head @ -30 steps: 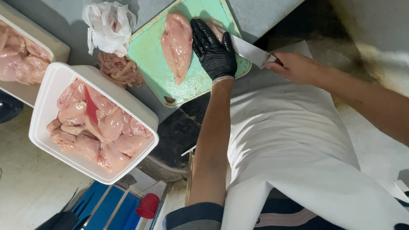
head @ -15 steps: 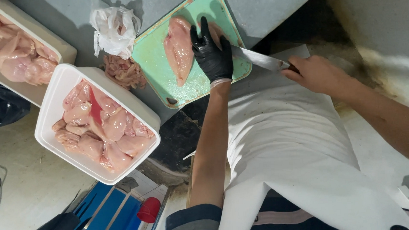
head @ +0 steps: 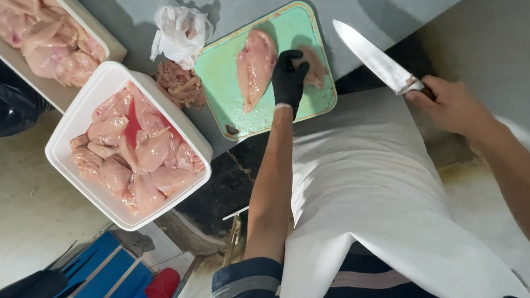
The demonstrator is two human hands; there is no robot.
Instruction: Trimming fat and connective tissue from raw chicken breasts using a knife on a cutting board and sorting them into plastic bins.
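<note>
Then my left hand (head: pixel 288 75), in a black glove, pressed down on a small piece of chicken (head: pixel 315 65) near the right edge of the green cutting board (head: pixel 225 90), fingers curled over it. Just beside it on the board lay a whole chicken breast (head: pixel 254 65), untouched. My right hand (head: pixel 450 103) was clenched round the handle of a knife (head: pixel 375 58), held off to the right past the board's edge, blade in the air over bare grey counter (head: pixel 402 3), well apart from the meat. Left of the board sat a pile of trimmings (head: pixel 180 84) and a crumpled plastic bag (head: pixel 180 32), then a white tub (head: pixel 76 122) of raw chicken overhanging the counter's edge. My white apron (head: pixel 370 192) met the board's near edge.
</note>
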